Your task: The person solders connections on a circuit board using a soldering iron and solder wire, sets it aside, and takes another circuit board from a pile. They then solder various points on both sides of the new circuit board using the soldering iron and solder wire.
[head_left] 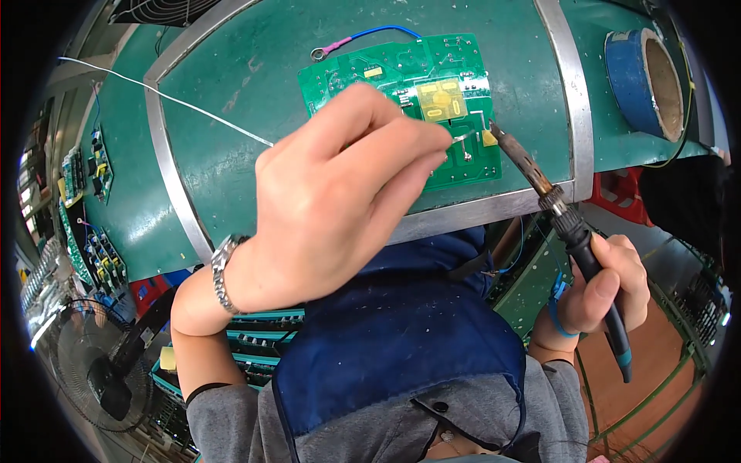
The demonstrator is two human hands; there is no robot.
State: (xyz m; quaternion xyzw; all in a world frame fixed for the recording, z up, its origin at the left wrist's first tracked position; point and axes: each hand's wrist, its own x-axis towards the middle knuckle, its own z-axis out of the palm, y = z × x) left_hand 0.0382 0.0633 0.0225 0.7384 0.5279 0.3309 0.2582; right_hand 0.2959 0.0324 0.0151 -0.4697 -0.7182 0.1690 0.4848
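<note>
A green circuit board (455, 171) lies on the bench in front of me, with patches of yellow tape (440, 100) on it. My left hand (340, 185) is over its near left part, thumb and fingers pinched on a thin solder wire (204, 114). That wire trails off to the left, and its silvery end pokes out past my fingertips above the board. In my right hand (614, 285) is a soldering iron (567, 220), its dark tip beside the board's right edge. A blue lead with a ring terminal (328, 51) comes off the board's far edge.
Metal strips (579, 100) frame the green work surface (231, 85). A blue-edged tape roll (644, 81) stands at the far right. More assembled boards (100, 258) sit at the left, above a fan (108, 370). A red plastic item (621, 194) is below the bench at right.
</note>
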